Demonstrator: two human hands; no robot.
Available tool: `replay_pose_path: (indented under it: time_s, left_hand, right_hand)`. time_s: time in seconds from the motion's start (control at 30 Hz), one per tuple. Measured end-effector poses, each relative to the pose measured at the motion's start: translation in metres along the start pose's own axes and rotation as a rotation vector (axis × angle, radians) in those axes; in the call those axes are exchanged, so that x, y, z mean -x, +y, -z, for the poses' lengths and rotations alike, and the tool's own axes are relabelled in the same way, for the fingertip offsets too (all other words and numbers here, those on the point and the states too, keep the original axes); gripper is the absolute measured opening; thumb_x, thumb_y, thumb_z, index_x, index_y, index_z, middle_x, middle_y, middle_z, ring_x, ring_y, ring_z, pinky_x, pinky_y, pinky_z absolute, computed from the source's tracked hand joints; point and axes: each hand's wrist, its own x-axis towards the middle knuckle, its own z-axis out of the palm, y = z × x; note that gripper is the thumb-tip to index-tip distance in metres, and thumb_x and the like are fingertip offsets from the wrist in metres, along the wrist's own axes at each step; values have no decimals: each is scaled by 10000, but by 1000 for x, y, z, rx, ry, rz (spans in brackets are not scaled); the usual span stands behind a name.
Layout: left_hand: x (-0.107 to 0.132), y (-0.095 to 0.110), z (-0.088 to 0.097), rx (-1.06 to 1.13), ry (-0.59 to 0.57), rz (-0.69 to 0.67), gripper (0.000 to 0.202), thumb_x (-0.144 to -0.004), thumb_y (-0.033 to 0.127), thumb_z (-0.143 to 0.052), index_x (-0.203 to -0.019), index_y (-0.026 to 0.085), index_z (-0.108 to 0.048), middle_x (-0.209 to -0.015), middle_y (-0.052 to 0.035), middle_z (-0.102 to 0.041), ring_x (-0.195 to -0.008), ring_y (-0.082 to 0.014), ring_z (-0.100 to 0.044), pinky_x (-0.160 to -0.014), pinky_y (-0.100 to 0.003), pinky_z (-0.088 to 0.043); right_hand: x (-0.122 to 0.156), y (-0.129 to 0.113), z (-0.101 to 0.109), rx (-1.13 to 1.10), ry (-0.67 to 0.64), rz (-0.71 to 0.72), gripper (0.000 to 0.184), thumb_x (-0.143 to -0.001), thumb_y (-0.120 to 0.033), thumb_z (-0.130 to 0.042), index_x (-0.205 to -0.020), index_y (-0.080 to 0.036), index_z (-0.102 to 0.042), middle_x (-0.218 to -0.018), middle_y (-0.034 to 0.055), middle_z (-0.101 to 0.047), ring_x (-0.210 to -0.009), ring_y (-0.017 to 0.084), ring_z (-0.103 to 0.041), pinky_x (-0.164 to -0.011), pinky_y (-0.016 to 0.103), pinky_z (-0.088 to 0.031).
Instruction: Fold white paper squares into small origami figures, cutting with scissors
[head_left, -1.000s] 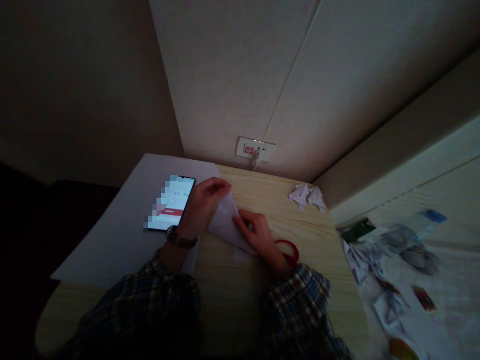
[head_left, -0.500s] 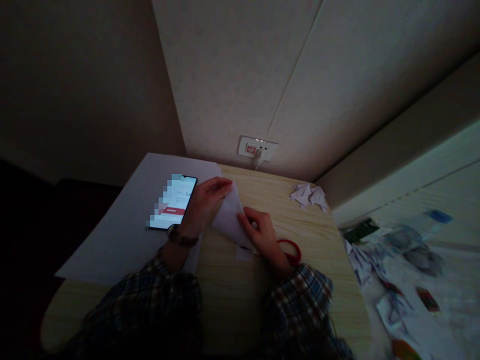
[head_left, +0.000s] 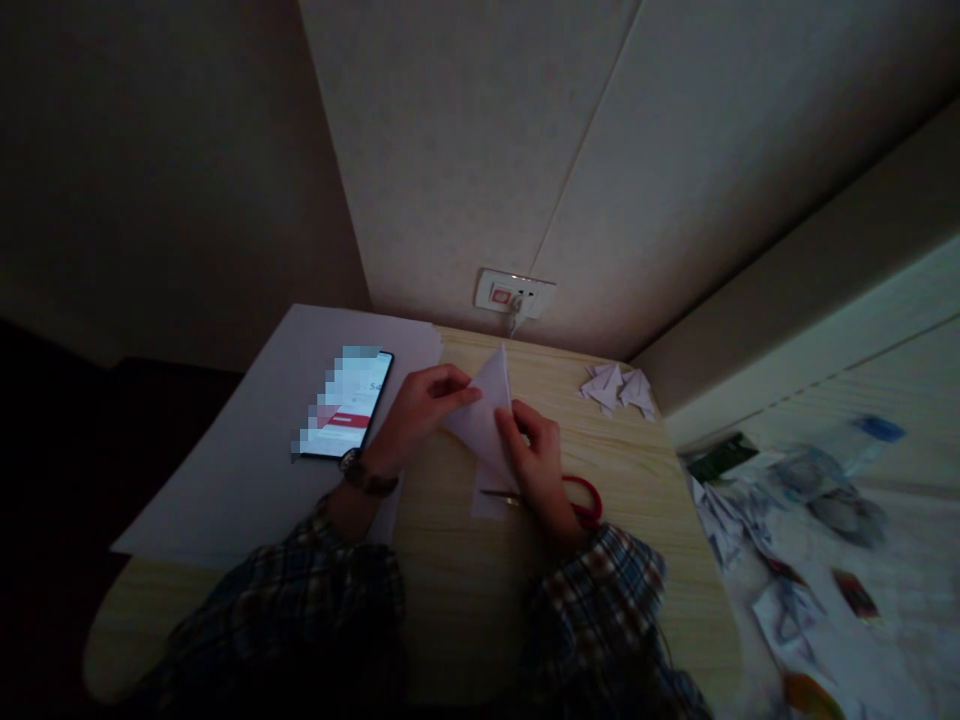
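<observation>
On the table (head_left: 637, 470), scissors (head_left: 597, 503) are showing more blade than before; beside them, the left hand (head_left: 424, 412) and right hand (head_left: 538, 458) are pinching a folded paper (head_left: 484, 420), its tip now rising past the fingers; farther right, a blurred bottle (head_left: 829, 462) is lying, contents unclear.

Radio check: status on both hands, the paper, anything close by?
Left hand and right hand both pinching folded paper. Paper's pointed corner toward wall. Scissors partly hidden beneath right hand; phone beside left hand.
</observation>
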Motion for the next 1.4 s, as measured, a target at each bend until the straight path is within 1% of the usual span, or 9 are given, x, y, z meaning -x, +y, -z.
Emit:
replay_pose_path:
  time_s: [0.2,0.37,0.57,0.7,0.77,0.9,1.13,1.33,1.4]
  left_hand:
    - [-1,-3,0,1,37,-13,218,-676,386,-727,-625,185,-660,-643,18,-625,-640,-144,-540,-613,-249,-418]
    - [-2,-6,2,-5,61,-38,220,-634,383,-767,-704,184,-702,-737,-1,-678,-731,-170,-581,-661,-254,-434]
    - [0,-1,0,5,72,-15,278,-639,403,-762,-580,183,-602,-578,37,-577,-585,-130,-511,-549,-238,-384]
    - [1,1,-1,15,43,-28,202,-615,338,-776,-690,183,-670,-712,7,-661,-715,-162,-582,-674,-259,-447]
    - [0,1,0,14,28,-28,184,-617,311,-770,-716,182,-683,-735,1,-671,-746,-169,-591,-711,-267,-454]
    - [1,2,0,2,23,-11,191,-644,335,-749,-626,181,-637,-642,17,-623,-676,-157,-561,-661,-265,-437]
    - [1,2,-1,-13,9,0,161,-640,303,-735,-721,178,-673,-731,-1,-668,-750,-173,-592,-708,-274,-451]
    - [0,0,1,-38,26,15,171,-672,321,-705,-659,164,-639,-647,22,-615,-680,-148,-548,-646,-256,-427]
    - [0,-1,1,-40,25,14,171,-673,322,-705,-665,161,-645,-654,20,-620,-692,-150,-554,-663,-259,-435]
  right_hand:
    - [0,2,-1,4,-20,9,353,-901,-381,-457,-588,-222,-422,-548,-31,-406,-543,142,-403,-518,281,-298]
    - [0,2,-2,11,-31,18,357,-900,-382,-468,-585,-222,-418,-537,-33,-412,-534,140,-400,-515,284,-287]
    - [1,1,-1,0,-1,10,347,-900,-391,-457,-598,-223,-430,-550,-27,-421,-547,143,-411,-522,281,-308]
    - [1,1,1,-8,50,3,353,-893,-390,-455,-584,-229,-395,-546,-30,-400,-542,141,-392,-518,282,-293]
    - [1,1,2,-13,76,1,354,-893,-389,-450,-582,-230,-387,-544,-33,-387,-540,139,-382,-518,284,-286]
    - [1,1,3,-30,106,-11,336,-893,-380,-446,-597,-225,-409,-549,-36,-380,-548,137,-378,-512,280,-278]
    - [1,0,3,-58,126,-24,336,-886,-366,-476,-587,-218,-436,-556,-36,-391,-547,136,-379,-524,283,-284]
    - [2,6,2,-92,141,-48,342,-895,-413,-476,-619,-211,-491,-587,-23,-447,-568,143,-401,-518,275,-307]
    - [3,8,1,-105,143,-55,345,-892,-423,-486,-620,-212,-498,-597,-18,-463,-571,143,-402,-519,277,-315]
